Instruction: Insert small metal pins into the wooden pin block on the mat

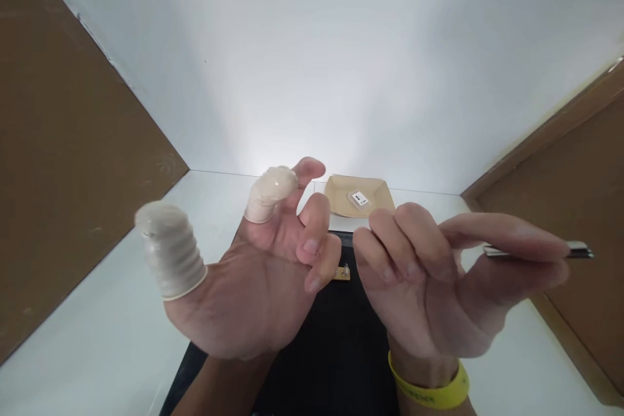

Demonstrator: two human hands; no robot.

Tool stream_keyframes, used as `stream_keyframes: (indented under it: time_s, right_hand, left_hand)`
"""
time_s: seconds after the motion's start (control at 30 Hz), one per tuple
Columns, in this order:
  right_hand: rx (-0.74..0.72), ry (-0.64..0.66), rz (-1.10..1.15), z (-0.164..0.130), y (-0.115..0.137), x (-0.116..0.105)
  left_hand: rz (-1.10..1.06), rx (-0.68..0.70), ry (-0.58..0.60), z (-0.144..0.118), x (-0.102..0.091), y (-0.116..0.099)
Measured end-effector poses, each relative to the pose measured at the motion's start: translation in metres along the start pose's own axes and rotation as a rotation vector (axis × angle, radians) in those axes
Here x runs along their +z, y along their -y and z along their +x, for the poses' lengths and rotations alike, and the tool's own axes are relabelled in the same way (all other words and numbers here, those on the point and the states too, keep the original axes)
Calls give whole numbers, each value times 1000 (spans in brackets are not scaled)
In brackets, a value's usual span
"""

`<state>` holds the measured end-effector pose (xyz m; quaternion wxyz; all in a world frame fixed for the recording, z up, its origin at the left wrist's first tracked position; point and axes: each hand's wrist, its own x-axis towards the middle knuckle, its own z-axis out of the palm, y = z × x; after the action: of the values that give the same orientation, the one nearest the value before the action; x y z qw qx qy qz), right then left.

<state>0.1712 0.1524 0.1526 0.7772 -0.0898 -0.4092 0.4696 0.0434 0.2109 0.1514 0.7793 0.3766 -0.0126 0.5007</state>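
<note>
My left hand is raised palm up, fingers spread and partly curled, with nothing in it. Ribbed off-white finger cots cover its thumb and index finger. At the right, my right hand pinches a thin, shiny metal piece between thumb and index finger. Most of that piece is hidden by the fingers, so its kind does not show. The other right fingers are curled inward. Both hands are held above a black mat, apart from each other.
A shallow tan cardboard tray stands at the back and holds a small clear case with a white label. A small yellowish board lies on the mat, partly behind my left fingers. White and brown walls enclose the white table.
</note>
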Motion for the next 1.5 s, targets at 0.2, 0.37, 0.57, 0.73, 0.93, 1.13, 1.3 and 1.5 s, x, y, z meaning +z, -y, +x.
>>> stream_keyframes:
  time_s: [0.2,0.37,0.57,0.73,0.93,1.13,1.3,1.5]
  right_hand:
    - [12,-7,4,0,-1,-1]
    - [21,25,-13,-1,-1,-5]
    - [30,17,-21,-3,-3,-7]
    - [18,26,5,-2,-5,-6]
    - [9,19,24,-2,-5,-5]
    - [15,-39,-40,-5,-4,-4]
    - [-3,-108,-69,-5,-2,-3]
    - [2,-126,-97,-6,-2,-4]
  left_hand:
    - [5,6,43,0,-3,2]
    - [16,6,48,-2,-4,2]
    - [14,9,79,-2,-5,2]
    - [23,11,86,0,-3,2]
    - [16,1,77,-1,-1,2]
    - [-165,-40,164,-2,-2,5]
    - [-158,-31,195,-1,-2,8]
    - [-154,10,204,1,-3,15]
